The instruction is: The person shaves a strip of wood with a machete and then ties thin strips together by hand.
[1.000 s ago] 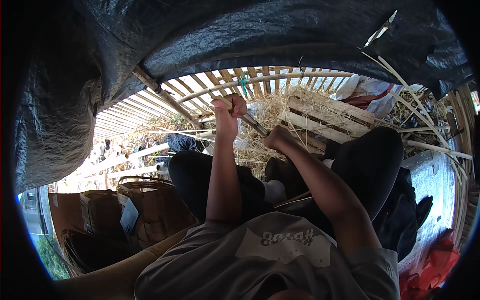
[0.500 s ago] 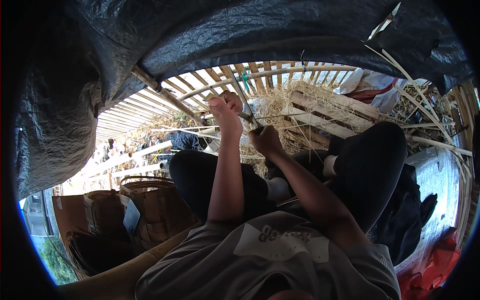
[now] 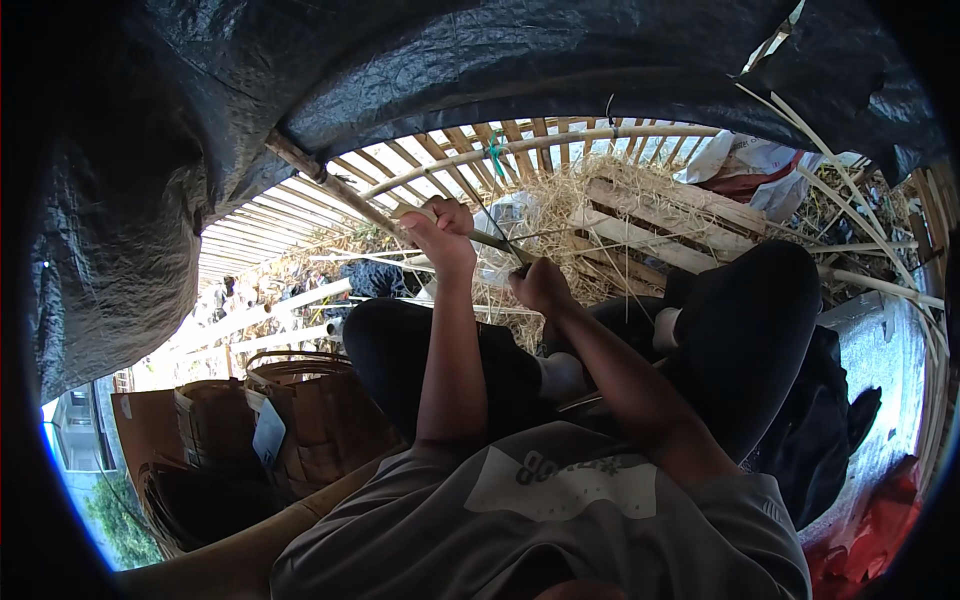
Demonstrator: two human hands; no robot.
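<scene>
- Overhead, glossy black sheeting (image 3: 560, 70) sags right across the scene!
- Beneath it, a slatted wall (image 3: 543, 150), daylight blazing between the slats, a slanting pole (image 3: 340, 190) at left.
- Down below, straw (image 3: 560, 200) strewn over and around pale planks (image 3: 640, 238).
- And far left, greenery (image 3: 122, 515) in bright light outside!

Outfit's pretty plain: a grey short-sleeved tee (image 3: 390, 530) with a pale, angular panel (image 3: 555, 498) across the chest and dark lettering (image 3: 570, 468) on it (upside down from up here, lol). The right sleeve (image 3: 745, 492) has a small light striped mark (image 3: 775, 511). Below that, black-looking trousers (image 3: 750, 320) and what seem to be whitish socks (image 3: 562, 378). Left hand (image 3: 445, 238) and right hand (image 3: 541, 287) are both bare.
</scene>
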